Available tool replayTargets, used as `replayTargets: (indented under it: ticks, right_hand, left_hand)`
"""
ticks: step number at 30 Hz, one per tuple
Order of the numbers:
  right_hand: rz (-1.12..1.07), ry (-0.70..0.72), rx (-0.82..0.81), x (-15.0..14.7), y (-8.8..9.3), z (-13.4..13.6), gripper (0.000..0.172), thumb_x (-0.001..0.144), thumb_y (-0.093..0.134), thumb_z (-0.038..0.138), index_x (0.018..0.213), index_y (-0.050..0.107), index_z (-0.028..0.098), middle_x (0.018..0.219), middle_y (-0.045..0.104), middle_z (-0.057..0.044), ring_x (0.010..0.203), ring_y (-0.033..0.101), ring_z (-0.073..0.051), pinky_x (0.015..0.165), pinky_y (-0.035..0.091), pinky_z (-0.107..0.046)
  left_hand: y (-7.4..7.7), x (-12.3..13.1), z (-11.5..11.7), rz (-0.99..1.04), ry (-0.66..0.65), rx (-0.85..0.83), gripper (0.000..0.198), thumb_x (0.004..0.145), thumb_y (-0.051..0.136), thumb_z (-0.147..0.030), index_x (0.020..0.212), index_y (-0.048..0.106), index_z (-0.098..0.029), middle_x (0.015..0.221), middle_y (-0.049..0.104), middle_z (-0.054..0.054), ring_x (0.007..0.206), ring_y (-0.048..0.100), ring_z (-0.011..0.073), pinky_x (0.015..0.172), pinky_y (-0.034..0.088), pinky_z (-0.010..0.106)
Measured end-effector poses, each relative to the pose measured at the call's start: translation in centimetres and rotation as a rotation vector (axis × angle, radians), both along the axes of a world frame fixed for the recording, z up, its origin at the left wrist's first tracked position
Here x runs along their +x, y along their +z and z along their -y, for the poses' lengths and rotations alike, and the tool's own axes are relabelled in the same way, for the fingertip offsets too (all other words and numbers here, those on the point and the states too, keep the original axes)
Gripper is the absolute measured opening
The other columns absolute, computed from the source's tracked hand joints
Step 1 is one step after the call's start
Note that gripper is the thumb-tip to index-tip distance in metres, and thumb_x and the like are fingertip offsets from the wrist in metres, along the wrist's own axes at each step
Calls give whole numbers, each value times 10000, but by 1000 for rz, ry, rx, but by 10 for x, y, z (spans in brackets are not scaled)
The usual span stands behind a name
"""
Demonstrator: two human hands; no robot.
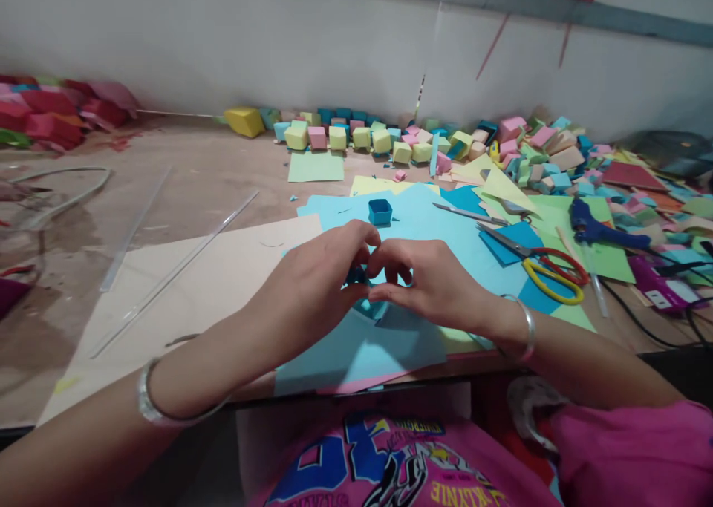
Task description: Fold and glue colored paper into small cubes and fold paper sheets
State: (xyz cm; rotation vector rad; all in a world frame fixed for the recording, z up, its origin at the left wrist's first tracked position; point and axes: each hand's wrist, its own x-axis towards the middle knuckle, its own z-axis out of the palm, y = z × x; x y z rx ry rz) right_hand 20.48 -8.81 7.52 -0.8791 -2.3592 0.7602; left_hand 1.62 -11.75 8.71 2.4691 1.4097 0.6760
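Observation:
My left hand (328,284) and my right hand (426,280) meet at the middle of the table, fingertips nearly touching. Both are closed around a small piece of blue folded paper (368,308), mostly hidden behind the fingers. Beneath them lie light blue paper sheets (356,362). Just beyond my fingers stands a small open blue paper box (380,212). To the right of my right hand are scissors (551,273) with red and yellow handles, resting partly on a darker blue square of paper (515,241). A slim craft knife (468,213) lies behind them.
A row of small paper cubes (337,137) runs along the wall, with a heap of them (549,147) at right. A blue glue gun (604,226) with cables lies there too. At left are a clear glue stick (183,266), a cream sheet (234,269) and red paper shapes (53,117).

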Motion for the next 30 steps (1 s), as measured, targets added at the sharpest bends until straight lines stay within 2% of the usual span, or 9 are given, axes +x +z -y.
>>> replayTargets:
  ticks: [3,7,12,16,20,26,30]
  right_hand:
    - [-70,62,-49,-2,-2,-1,157,784,722,233,841,588,173,765,635,23,635,543,-79,613,412,-213]
    - [-57,122,-24,-1,-10,1,68,815,663,186,833,597,177,812,664,5,674,557,-83,648,426,-216]
    - [75,125,66,0,-25,5,14,844,623,181,835,634,178,796,680,-7,707,563,-110,672,419,-250]
    - [119,180,202,0,-34,4,104,869,588,173,828,683,179,890,709,-37,811,557,-154,744,418,-310]
    - [137,132,254,3,-36,4,201,896,519,151,857,716,173,934,686,-71,853,531,-175,739,418,-331]
    - [145,111,304,12,-37,4,288,790,494,26,909,718,161,1053,644,-117,938,512,-214,773,455,-371]
    - [174,116,312,16,-32,6,292,782,490,10,873,718,167,1171,597,-146,1044,502,-250,824,474,-417]
  left_hand:
    - [6,-10,2,49,-33,-33,327,754,691,-231,995,470,-227,974,642,29,810,646,166,607,458,262]
    - [10,-26,3,34,-68,-114,329,724,718,-246,961,494,-210,980,624,43,795,622,159,630,471,269]
    - [6,-28,0,-41,-156,-107,47,782,624,-153,807,621,-192,829,629,18,764,572,147,648,427,258]
    - [-3,-19,-4,-54,-211,-138,124,797,588,-116,787,677,-202,834,648,12,741,584,126,644,409,236]
    - [-11,-14,-7,-88,-217,-133,141,828,565,-143,778,681,-207,837,643,15,704,577,120,598,382,235]
    - [-14,-12,-6,-201,-233,-51,174,820,539,-100,736,655,-198,735,595,19,642,539,130,560,347,255]
    - [-15,-8,-6,-253,-265,-38,198,837,533,-111,702,653,-192,705,568,25,627,521,135,558,348,261]
